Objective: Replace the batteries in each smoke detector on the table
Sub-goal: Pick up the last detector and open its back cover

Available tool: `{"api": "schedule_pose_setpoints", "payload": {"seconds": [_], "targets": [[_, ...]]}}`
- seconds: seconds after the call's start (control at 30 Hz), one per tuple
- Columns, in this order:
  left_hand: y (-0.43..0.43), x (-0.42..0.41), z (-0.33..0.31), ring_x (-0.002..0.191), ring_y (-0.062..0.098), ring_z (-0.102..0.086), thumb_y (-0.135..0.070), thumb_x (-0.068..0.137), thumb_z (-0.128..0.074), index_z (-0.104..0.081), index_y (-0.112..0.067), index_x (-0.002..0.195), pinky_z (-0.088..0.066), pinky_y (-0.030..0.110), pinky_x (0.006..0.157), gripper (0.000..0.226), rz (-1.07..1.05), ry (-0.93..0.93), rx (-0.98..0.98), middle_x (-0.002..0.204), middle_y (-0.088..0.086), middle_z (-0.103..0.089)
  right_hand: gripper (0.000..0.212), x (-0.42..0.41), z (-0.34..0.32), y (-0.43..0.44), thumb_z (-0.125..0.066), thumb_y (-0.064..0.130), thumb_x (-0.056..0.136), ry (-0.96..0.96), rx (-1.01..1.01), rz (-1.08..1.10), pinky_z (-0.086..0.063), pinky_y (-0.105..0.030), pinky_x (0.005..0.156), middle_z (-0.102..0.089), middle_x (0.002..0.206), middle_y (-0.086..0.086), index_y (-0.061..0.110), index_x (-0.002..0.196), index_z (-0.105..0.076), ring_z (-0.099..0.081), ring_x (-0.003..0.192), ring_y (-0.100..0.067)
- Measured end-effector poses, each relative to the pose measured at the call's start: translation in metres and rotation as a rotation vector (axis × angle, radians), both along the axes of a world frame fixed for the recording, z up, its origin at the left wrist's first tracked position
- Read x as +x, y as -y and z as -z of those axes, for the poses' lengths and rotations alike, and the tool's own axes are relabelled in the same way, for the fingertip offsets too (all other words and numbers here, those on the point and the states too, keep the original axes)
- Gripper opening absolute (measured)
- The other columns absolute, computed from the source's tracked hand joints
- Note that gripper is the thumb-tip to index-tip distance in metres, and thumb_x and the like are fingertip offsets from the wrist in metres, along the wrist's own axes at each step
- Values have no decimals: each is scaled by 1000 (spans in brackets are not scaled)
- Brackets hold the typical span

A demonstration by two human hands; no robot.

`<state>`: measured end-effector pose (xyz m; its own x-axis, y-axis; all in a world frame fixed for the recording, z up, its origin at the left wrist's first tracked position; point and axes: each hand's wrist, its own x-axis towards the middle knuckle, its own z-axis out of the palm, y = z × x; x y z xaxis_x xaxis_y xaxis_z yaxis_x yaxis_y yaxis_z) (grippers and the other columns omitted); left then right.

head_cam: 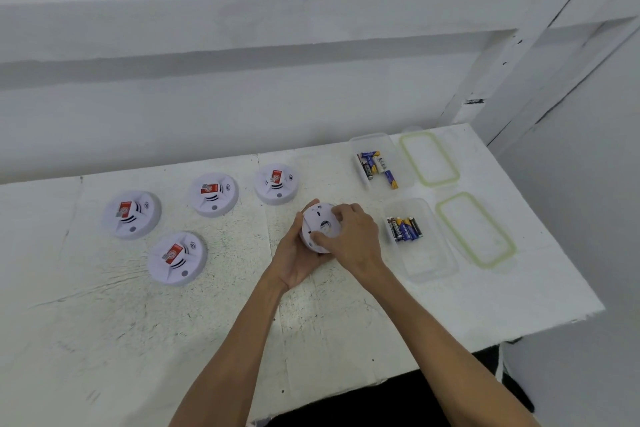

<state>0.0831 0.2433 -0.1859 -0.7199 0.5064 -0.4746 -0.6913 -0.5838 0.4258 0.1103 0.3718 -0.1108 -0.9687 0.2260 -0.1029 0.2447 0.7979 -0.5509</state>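
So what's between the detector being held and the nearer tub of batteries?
Head view: just the right hand, gripping that detector, then bare table up to the tub.

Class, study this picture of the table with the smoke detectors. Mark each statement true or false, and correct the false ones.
1. Four smoke detectors lie sticker-up on the table, free of the hands. True.
2. The left hand and the right hand both hold the fifth detector. True.
3. The fifth detector shows a red sticker. False: a plain white side with no sticker faces the camera.
4. Both containers are closed. False: the far container and the near container are open, with their lids lying beside them.
5. Only one container holds batteries. False: both hold batteries.
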Motion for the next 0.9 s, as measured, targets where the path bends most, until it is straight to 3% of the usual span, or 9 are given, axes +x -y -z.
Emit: {"api": "schedule_pose_setpoints", "payload": {"seconds": [0.07, 0.13, 0.2, 0.27, 0.37, 0.43, 0.53, 0.8, 0.9], "targets": [[1, 0, 1, 131, 33, -59, -46, 102, -40, -68, -28, 134, -42, 58, 111, 47, 22, -16, -8, 147, 14, -57, 69, 0, 0, 1, -80, 48, 74, -14, 0, -9, -46, -32, 89, -59, 123, -5, 12, 129, -59, -59, 108, -23], [3, 0, 1, 134, 34, -56, -49, 97, -56, -62, -28, 141, -35, 60, 115, 48, 39, -67, -18, 151, 14, -53, 69, 0, 1, 2, -80, 47, 73, -26, 8, -28, -46, -32, 87, -59, 122, -5, 12, 129, -59, -59, 107, -24], [4, -1, -2, 135, 34, -55, -49, 86, -76, -53, -28, 147, -35, 60, 114, 69, 49, -103, -26, 153, 14, -52, 70, -1, 1, 2, -80, 47, 72, -34, 21, -45, -47, -32, 86, -59, 122, -4, 13, 128, -60, -60, 105, -24], [3, -1, -5, 135, 35, -55, -48, 82, -81, -48, -27, 151, -39, 60, 112, 80, 59, -114, -11, 153, 15, -51, 69, -1, 1, 0, -81, 47, 70, -37, 15, -52, -49, -34, 87, -61, 120, -4, 12, 126, -61, -61, 103, -24], [2, -1, -6, 136, 35, -54, -46, 88, -75, -47, -26, 152, -41, 59, 111, 72, 54, -92, 7, 153, 15, -50, 69, -4, 0, -2, -82, 47, 69, -31, 21, -71, -49, -34, 86, -60, 118, -5, 11, 124, -61, -61, 100, -25], [1, 0, -7, 134, 34, -55, -45, 97, -59, -47, -25, 152, -43, 57, 110, 59, 30, -39, 34, 153, 15, -51, 70, -8, -2, -1, -82, 47, 69, -10, 29, -98, -48, -33, 83, -57, 118, -7, 10, 124, -58, -58, 101, -25], [0, 0, -6, 137, 33, -52, -48, 101, -43, -38, -24, 157, -46, 55, 109, 61, 6, -16, 16, 154, 14, -51, 71, -12, -3, 0, -81, 44, 71, 28, 24, -127, -46, -32, 81, -51, 118, -8, 7, 124, -51, -51, 106, -26], [1, -4, 7, 150, 37, -33, -50, 103, -49, -28, -23, 161, -42, 57, 113, 68, 10, -6, 43, 163, 17, -36, 75, -10, -1, -1, -81, 48, 74, 26, 22, -132, -41, -27, 85, -52, 123, -7, 10, 131, -53, -51, 110, -23], [1, -4, 9, 147, 37, -39, -49, 103, -50, -26, -20, 162, -47, 57, 106, 70, -1, 1, 74, 164, 18, -33, 72, -14, -4, -4, -82, 49, 73, 4, 23, -149, -40, -25, 83, -58, 123, -5, 11, 130, -58, -56, 108, -21]]}}
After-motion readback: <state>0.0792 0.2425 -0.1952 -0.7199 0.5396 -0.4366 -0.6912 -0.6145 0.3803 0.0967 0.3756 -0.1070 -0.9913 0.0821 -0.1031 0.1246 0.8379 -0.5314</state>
